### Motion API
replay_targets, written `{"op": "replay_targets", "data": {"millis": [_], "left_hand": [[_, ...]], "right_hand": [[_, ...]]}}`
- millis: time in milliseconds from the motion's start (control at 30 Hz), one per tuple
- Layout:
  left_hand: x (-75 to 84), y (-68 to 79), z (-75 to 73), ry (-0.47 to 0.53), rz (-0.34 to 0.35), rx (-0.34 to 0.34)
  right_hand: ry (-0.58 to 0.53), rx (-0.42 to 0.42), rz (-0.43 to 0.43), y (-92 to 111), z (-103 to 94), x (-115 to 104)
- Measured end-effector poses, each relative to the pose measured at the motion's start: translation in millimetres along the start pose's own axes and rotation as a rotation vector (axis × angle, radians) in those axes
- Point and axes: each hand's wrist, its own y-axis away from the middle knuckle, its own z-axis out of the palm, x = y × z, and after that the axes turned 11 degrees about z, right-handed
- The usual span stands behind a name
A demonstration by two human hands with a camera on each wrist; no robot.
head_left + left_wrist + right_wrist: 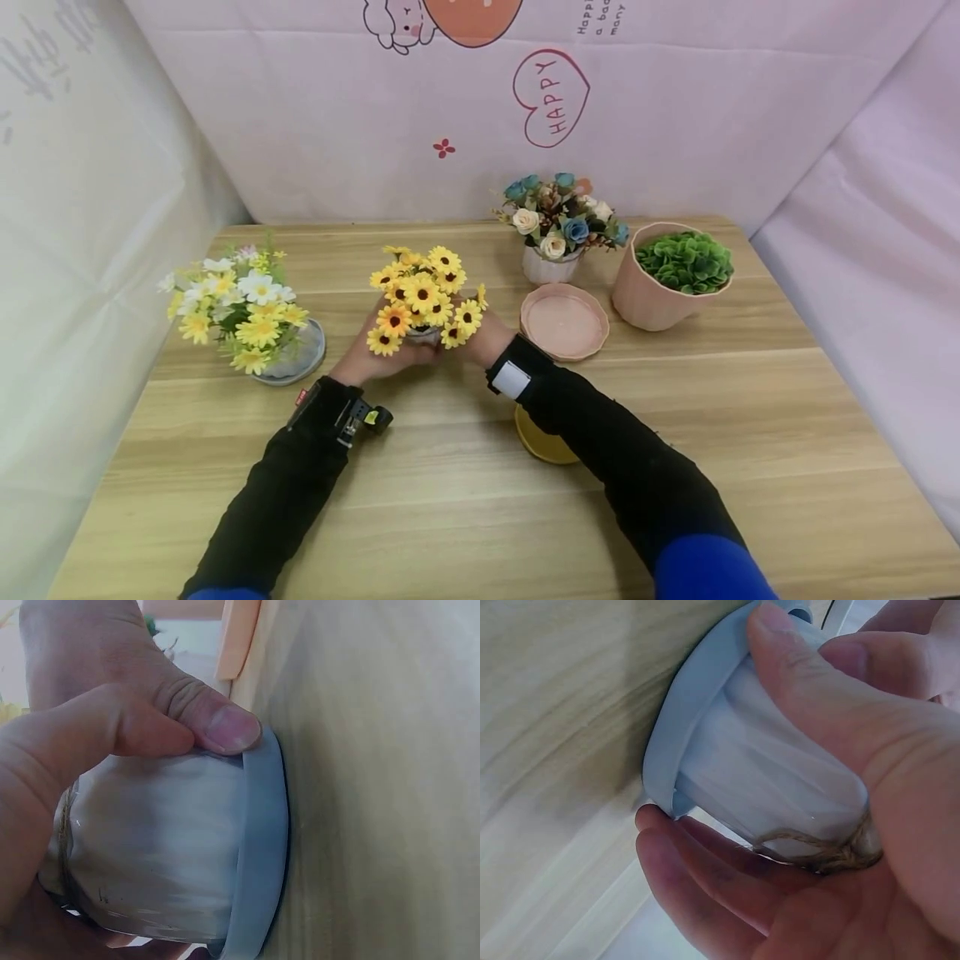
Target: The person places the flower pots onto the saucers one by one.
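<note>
A small white pot (165, 840) with twine round it and yellow daisies (422, 292) stands at the table's middle left. Its base sits in a blue-grey saucer (679, 724) that rests close on the tabletop. My left hand (386, 354) holds the pot, thumb along one side and fingers curled beneath it in the left wrist view. From the other side my right hand (486, 337) grips the saucer, with the thumb at its rim and fingertips at the opposite edge. In the head view the flowers hide most of the pot and fingers.
On the left, a pot of white and yellow flowers (240, 308) stands in a grey saucer (318, 346). Right of the hands are a pink saucer (564, 323), a blue-and-cream rose pot (551, 265) and a pink pot with green leaves (652, 300). A yellow saucer (543, 442) lies partly under the right sleeve.
</note>
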Motion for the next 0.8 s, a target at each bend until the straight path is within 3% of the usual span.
{"op": "replay_targets", "data": {"millis": [300, 433, 633, 800], "left_hand": [[-3.0, -7.5, -17.9, 0.017, -0.064, -0.061], [-7.1, -11.3, -26.3, -0.009, -0.085, -0.096], [-16.1, -15.2, -37.0, -0.009, -0.137, -0.105], [-23.6, -21.1, -43.3, -0.011, -0.146, -0.102]], "right_hand": [[-0.065, -0.006, 0.012, -21.6, 3.3, -9.7], [-0.021, -0.014, 0.042, -31.4, 4.0, -15.4], [-0.042, -0.07, 0.118, -50.6, 5.6, -22.7], [0.061, -0.092, 0.103, -64.5, 4.6, -28.8]]}}
